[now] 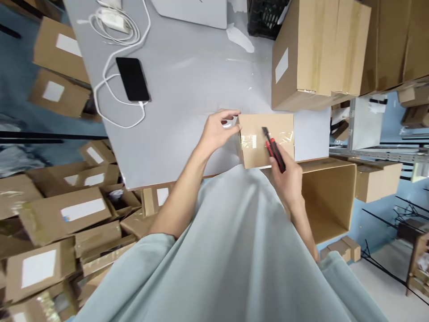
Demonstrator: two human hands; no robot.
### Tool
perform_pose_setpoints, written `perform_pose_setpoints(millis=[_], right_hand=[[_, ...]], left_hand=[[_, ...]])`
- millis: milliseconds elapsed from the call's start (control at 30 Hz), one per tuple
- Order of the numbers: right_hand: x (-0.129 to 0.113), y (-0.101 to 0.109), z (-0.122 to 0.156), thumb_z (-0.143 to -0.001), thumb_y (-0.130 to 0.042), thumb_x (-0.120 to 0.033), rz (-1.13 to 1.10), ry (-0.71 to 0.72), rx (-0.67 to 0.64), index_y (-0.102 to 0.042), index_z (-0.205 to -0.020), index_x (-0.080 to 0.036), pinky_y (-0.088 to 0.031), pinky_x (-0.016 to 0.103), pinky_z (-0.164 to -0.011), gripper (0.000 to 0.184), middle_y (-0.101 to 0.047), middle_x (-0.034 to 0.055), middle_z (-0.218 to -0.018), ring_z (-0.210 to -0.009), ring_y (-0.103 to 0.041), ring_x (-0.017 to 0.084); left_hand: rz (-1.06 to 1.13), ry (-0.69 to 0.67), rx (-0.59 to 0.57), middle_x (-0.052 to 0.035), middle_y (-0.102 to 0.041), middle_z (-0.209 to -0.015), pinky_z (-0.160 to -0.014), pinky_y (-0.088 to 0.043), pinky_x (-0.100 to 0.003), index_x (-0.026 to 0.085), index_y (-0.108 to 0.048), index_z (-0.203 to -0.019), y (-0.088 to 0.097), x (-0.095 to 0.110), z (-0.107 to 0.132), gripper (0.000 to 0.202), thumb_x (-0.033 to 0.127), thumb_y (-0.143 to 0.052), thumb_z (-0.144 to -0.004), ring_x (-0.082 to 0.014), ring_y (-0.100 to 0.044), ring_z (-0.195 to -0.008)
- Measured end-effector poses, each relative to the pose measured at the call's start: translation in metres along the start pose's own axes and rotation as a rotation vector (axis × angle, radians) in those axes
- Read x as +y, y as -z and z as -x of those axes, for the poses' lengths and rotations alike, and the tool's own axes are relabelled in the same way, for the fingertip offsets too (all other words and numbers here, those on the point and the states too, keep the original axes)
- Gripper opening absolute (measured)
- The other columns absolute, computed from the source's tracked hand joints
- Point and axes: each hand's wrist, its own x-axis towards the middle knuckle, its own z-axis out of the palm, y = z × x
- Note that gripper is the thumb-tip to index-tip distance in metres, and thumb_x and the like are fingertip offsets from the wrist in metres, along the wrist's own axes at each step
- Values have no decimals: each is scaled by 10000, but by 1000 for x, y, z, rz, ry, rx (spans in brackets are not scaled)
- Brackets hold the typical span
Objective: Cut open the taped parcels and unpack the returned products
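Note:
A small cardboard box (256,156) with clear tape across its top lies at the front edge of the grey table. My left hand (219,127) is at the box's left side, thumb and fingers curved apart, with the fingertips at its edge. In my right hand (287,176) is a red and black box cutter (275,154), its tip pointing away from me over the box top. Whether the blade touches the tape I cannot tell.
A phone (133,79) on a white cable and a charger (115,21) lie on the table (181,107). Large cardboard boxes (318,49) stand at the right, near a black crate (264,20). An open carton (330,197) is below right. Many boxes (67,214) are piled at left.

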Motion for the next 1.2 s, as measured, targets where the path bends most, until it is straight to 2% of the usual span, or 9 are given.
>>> perform_pose_setpoints(millis=[167,300,467,600,700,800,967,1100,1200], right_hand=[[-40,-24,17,-1162,-421,-353,129,-56,-110,-588,-1695,-243,-619,344,-881,569,-845,115,-1268,-1036,-817,272],[-58,-32,16,-1159,-457,-311,204,-100,-92,-605,-1687,-258,-563,296,-802,551,-848,91,-1186,-966,-798,245],[-81,-38,21,-1179,-465,-277,348,-166,-124,-600,-1692,-284,-509,260,-771,531,-831,78,-1242,-1014,-787,218],[-107,-45,21,-1215,-401,-289,562,-241,-179,-496,-1762,-321,-485,253,-721,556,-804,89,-1281,-922,-782,193],[-127,-46,13,-1214,-364,-245,691,-256,-249,-397,-1809,-322,-502,247,-725,601,-784,118,-1310,-911,-794,189],[-141,-38,9,-1199,-352,-194,743,-248,-304,-399,-1802,-309,-540,257,-754,616,-772,134,-1342,-951,-811,202],[-149,-19,18,-1187,-388,-171,780,-265,-411,-499,-1737,-282,-573,275,-804,571,-796,134,-1264,-927,-816,201],[-142,-21,18,-1185,-364,-154,778,-234,-387,-457,-1752,-283,-581,260,-786,590,-784,147,-1319,-966,-829,205],[-135,-20,20,-1180,-354,-137,766,-221,-389,-445,-1755,-264,-582,242,-765,596,-786,150,-1311,-966,-834,198]], left_hand=[[4,-18,-61,-67,-770,-1243,-1143,-511,-507,236,-849,-1180,3,-8,-9,435,167,-890,-753,-299,-697,-1140],[-2,-43,-105,-67,-776,-1244,-1123,-527,-480,232,-838,-1171,4,-11,-13,429,144,-883,-753,-294,-700,-1124],[-102,-50,-147,-54,-788,-1317,-1106,-574,-452,253,-809,-1178,4,-7,-13,385,189,-829,-799,-283,-725,-1148],[-153,-50,-154,-43,-795,-1332,-1108,-588,-447,279,-796,-1169,2,-3,-12,358,207,-804,-819,-278,-732,-1172],[-176,-63,-123,-45,-804,-1310,-1095,-589,-456,284,-800,-1157,-2,-3,-10,351,189,-787,-819,-285,-734,-1167],[-218,-73,-76,-53,-809,-1295,-1099,-581,-472,278,-809,-1154,-6,-2,-5,350,186,-776,-817,-296,-733,-1167],[-211,-73,-94,-52,-822,-1251,-1076,-593,-451,255,-820,-1164,-8,0,8,379,189,-797,-792,-297,-747,-1150],[-207,-56,-47,-47,-810,-1302,-1082,-593,-435,272,-820,-1207,-9,1,8,378,189,-772,-842,-281,-756,-1138],[-240,-38,-48,-45,-811,-1274,-1095,-591,-445,269,-829,-1177,-13,3,5,373,177,-800,-817,-290,-757,-1137]])
